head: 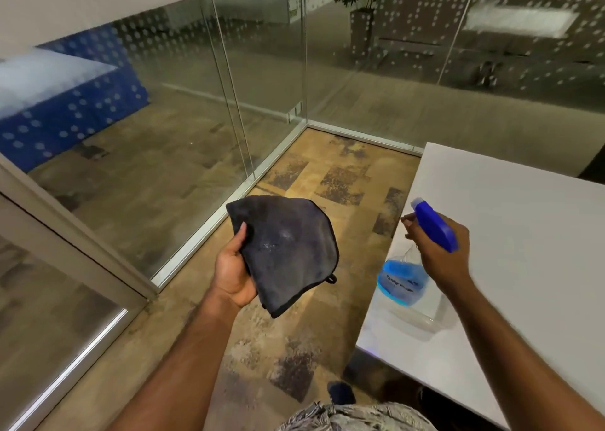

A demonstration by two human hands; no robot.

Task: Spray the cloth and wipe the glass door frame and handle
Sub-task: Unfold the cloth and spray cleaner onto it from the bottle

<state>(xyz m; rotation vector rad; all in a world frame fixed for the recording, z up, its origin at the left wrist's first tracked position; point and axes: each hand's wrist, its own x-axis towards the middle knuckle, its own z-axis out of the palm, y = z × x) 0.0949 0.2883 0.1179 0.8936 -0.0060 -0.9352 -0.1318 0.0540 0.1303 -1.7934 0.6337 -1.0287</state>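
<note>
My left hand (234, 271) holds a dark grey cloth (288, 250) spread out over the floor, with small wet specks near its middle. My right hand (440, 260) grips the neck of a clear spray bottle (404, 281) with blue liquid and a blue trigger head (433, 222). The nozzle points left, toward the cloth, and the bottle's base sits at or just over the white table's edge. The glass door frame (75, 234) runs diagonally at the left. No handle is visible.
A white table (523, 267) fills the right side. Glass partitions with dotted film (196, 103) meet in a corner ahead, with metal floor rails (222, 208). Patterned brown carpet (294, 348) lies below. A blue-skirted table and a potted plant (358, 8) stand beyond the glass.
</note>
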